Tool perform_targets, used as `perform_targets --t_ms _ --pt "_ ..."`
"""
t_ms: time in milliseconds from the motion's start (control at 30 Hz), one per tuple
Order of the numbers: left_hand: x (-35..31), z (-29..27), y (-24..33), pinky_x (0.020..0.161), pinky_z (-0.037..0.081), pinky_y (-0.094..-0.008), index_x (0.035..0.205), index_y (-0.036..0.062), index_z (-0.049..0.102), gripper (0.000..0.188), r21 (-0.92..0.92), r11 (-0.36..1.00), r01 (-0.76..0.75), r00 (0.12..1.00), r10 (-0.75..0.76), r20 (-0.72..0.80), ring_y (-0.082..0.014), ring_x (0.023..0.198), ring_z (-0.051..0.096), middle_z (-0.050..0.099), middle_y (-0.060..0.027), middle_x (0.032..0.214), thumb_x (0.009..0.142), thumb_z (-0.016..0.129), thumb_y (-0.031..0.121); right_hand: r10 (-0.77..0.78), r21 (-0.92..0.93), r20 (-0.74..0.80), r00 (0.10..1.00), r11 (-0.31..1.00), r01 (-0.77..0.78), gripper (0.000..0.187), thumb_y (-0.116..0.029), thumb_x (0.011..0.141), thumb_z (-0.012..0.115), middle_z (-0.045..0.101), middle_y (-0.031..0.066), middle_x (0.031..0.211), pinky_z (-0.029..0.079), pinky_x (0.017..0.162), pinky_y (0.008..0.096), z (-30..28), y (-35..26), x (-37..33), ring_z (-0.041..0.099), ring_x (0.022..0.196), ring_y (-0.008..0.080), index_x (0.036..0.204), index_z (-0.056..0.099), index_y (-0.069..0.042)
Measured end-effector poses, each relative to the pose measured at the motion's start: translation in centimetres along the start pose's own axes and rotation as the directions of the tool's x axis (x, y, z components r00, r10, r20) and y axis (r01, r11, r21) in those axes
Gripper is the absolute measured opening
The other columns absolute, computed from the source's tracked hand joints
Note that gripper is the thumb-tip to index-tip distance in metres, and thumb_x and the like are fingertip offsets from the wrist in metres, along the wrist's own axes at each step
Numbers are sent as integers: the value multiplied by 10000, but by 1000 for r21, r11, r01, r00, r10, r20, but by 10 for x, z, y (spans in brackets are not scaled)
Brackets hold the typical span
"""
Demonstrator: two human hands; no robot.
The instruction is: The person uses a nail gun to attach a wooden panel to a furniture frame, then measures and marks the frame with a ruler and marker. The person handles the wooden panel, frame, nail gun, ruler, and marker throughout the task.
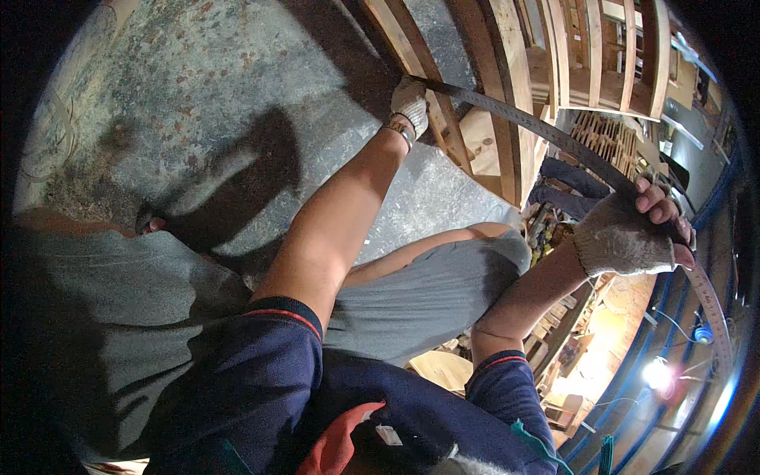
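A long steel ruler [522,119] marked along its length runs slanting from my left hand to my right, across the wooden slatted frame [518,95]. My left hand [410,104], in a pale knitted glove with a watch at the wrist, grips its far end beside a wooden rail [423,59]; the fingertips are partly hidden. Held up at the right, my right hand [629,233] wears a worn glove that leaves the fingertips bare. Its fingers are closed around the ruler, and the remaining length hangs down past the thumb.
My bent legs in grey shorts [427,285] are spread over the stained grey floor [229,71]. Stacked wooden slats [606,142], dark cloth [570,186] and scattered timber lie beyond the frame. A bright lamp [659,374] glows at the lower right near blue-edged metal panels.
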State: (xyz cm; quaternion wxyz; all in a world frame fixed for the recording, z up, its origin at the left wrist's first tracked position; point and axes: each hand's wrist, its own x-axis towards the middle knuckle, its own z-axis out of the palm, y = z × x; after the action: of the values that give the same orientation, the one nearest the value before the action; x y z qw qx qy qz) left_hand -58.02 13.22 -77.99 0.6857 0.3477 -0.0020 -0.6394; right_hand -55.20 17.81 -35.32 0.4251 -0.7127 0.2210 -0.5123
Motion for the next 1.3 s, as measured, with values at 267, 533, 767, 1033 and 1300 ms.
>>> perform_targets --t_ms 267,533,767,1033,1300 --pt "-23 15 45 944 495 -437 1296 93 599 325 -306 895 326 927 -366 -84 -264 1107 620 654 -88 1231 1009 533 228 -7 73 -25 1000 997 9 738 -719 1005 264 570 132 821 540 766 539 43 22 -11 582 745 319 1139 607 -80" --pt "-10 24 29 905 515 -384 1239 83 632 281 -331 910 248 923 -326 -205 -248 1048 647 685 -72 1137 1009 535 213 17 28 -49 999 999 -16 653 -690 999 381 600 120 831 557 789 492 57 31 -17 593 765 290 1066 629 -89" --pt "-8 13 33 887 513 -409 1248 66 651 299 -431 889 157 959 -241 -148 -250 1003 650 692 -96 1101 984 528 131 -54 -36 -117 992 998 50 679 -688 1018 329 577 115 775 574 720 536 38 40 2 580 676 270 1168 596 -82" --pt "-12 2 34 912 497 -386 1222 65 643 307 -347 861 372 900 -426 -91 -219 1027 622 653 -75 1105 977 577 238 56 89 -205 977 995 -38 561 -667 1010 412 581 69 727 509 517 387 -38 46 39 528 562 212 1067 661 -167" --pt "-17 9 30 631 466 -310 1090 161 631 159 -477 823 307 934 -357 -14 -140 807 590 633 15 968 1040 540 282 -10 -157 -373 928 986 -52 516 -662 1017 420 428 13 638 442 408 324 -46 52 57 444 501 148 929 533 -166"
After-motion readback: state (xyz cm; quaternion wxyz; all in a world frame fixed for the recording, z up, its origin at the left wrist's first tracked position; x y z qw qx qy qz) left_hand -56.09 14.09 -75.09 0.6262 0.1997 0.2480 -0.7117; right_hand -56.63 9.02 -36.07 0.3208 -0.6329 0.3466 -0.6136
